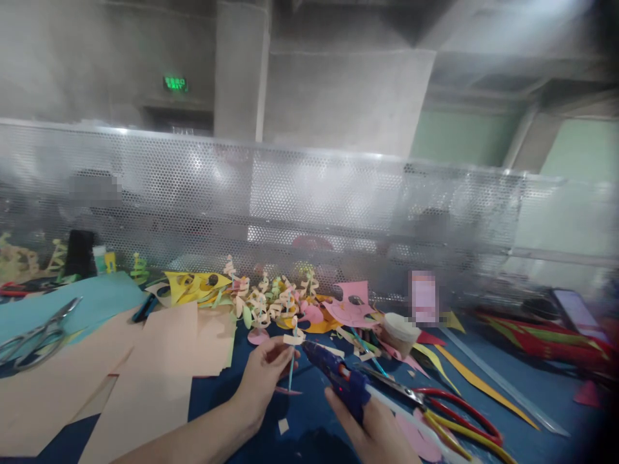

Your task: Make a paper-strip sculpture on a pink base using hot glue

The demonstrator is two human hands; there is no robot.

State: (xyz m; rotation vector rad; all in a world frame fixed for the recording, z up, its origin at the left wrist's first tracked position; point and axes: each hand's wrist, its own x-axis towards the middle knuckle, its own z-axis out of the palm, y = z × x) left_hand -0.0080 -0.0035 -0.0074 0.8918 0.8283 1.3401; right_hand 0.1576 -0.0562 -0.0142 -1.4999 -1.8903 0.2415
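Note:
My left hand (264,374) pinches a small paper spiral (294,337) wound around a thin blue stick (291,372). The stick stands upright, with a pink paper piece (289,390) at its foot. My right hand (374,425) is wrapped around a blue hot glue gun (338,374), whose nozzle points left at the spiral, very close to it. Behind my hands lies a heap of finished-looking paper spirals (275,296) in cream, pink and green. Scissors with red and yellow handles (435,412) lie just right of the glue gun.
Peach paper sheets (159,361), a blue sheet (106,290) and metal scissors (41,335) lie on the left. Yellow cut-out scraps (193,288), pink scraps (351,306), a white cup (400,332) and a clear ruler (503,380) are further back and right. A perforated metal screen (314,187) borders the table.

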